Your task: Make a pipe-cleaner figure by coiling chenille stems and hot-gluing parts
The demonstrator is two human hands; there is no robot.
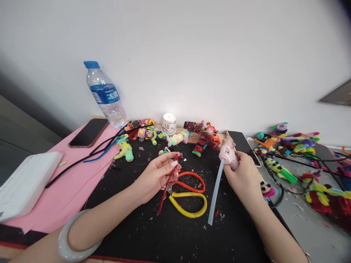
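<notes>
Between the thumb and fingers of my left hand (pixel 161 169) is a red pipe cleaner (pixel 164 195), its long end hanging down toward the mat. My right hand (pixel 244 175) is wrapped round a pale pink glue gun (pixel 229 153), with a translucent glue stick (pixel 216 193) sticking out of its back toward me. The gun's nozzle points away, near the wall. Scissors with one red and one yellow handle (pixel 189 210) lie on the black mat (pixel 131 233) between my hands; their blades are partly hidden under my left hand.
Along the wall stand a water bottle (pixel 105 96), a white paper cup (pixel 169 124) and several pipe-cleaner figures (pixel 207 138). Pink paper (pixel 71 175), a phone (pixel 88 133) and a white box-like device (pixel 29 182) are at left. A second phone (pixel 242 144) and more colourful pieces (pixel 282 170) lie at right.
</notes>
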